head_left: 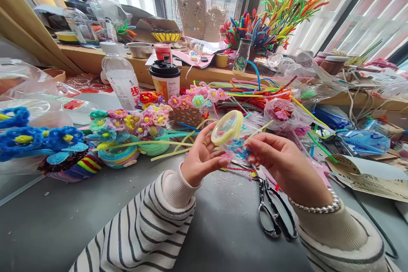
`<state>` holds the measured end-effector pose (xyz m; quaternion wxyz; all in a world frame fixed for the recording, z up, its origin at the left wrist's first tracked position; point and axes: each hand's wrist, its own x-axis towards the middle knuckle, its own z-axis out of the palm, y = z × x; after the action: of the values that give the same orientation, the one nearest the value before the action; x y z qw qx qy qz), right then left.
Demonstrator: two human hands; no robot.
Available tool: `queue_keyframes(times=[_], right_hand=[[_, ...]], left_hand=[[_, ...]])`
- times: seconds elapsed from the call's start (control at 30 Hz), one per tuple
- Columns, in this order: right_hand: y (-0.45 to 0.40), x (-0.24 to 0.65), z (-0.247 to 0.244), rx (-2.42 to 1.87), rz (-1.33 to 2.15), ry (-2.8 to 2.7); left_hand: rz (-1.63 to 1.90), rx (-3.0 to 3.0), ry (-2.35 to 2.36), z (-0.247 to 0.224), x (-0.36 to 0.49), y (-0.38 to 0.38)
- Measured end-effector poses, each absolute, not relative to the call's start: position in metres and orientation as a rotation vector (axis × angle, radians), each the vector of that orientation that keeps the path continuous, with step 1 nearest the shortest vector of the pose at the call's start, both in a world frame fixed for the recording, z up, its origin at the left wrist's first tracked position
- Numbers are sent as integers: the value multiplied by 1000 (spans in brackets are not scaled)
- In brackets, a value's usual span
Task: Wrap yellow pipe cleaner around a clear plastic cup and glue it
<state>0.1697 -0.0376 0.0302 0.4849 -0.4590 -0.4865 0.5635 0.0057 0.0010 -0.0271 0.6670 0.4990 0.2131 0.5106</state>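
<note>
My left hand [200, 158] is closed around a clear plastic cup [225, 146], tilted with its open end toward the upper left. Pale yellow pipe cleaner [236, 125] wraps the cup's rim. Close to the cup's right side, my right hand [282, 163] is pinched on a pale yellow pipe cleaner, whose end [267, 126] sticks up past the fingers. Blue marks show on or behind the cup; I cannot tell which. Black-handled scissors [270, 214] lie on the table below my right hand. Loose yellow pipe cleaners [172, 154] lie left of the cup.
Flower-decorated pipe-cleaner baskets [119, 153] stand at left, one with blue flowers [66, 139]. Behind are a plastic bottle [119, 78], a lidded paper cup [165, 80] and piled pipe cleaners [255, 89]. Brown paper bags [369, 176] lie at right. Glitter dots the grey table [223, 229].
</note>
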Motion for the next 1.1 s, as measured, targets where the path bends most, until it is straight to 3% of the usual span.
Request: queue_keyframes(times=[0.33, 0.53, 0.67, 0.8, 1.1], right_hand=[[-41, 149, 17, -1064, 1591, -1100], [-38, 159, 23, -1176, 1643, -1427], [-32, 180, 29, -1390, 1162, -1644], [-32, 184, 28, -1309, 708, -1583], [-36, 174, 30, -1157, 588, -1879]], left_hand=[[1190, 1116, 371, -25, 8, -1], [1232, 1106, 502, -24, 7, -1], [1220, 1194, 442, -25, 6, 1], [1161, 1280, 424, -25, 6, 0], [1035, 1384, 418, -21, 9, -4]])
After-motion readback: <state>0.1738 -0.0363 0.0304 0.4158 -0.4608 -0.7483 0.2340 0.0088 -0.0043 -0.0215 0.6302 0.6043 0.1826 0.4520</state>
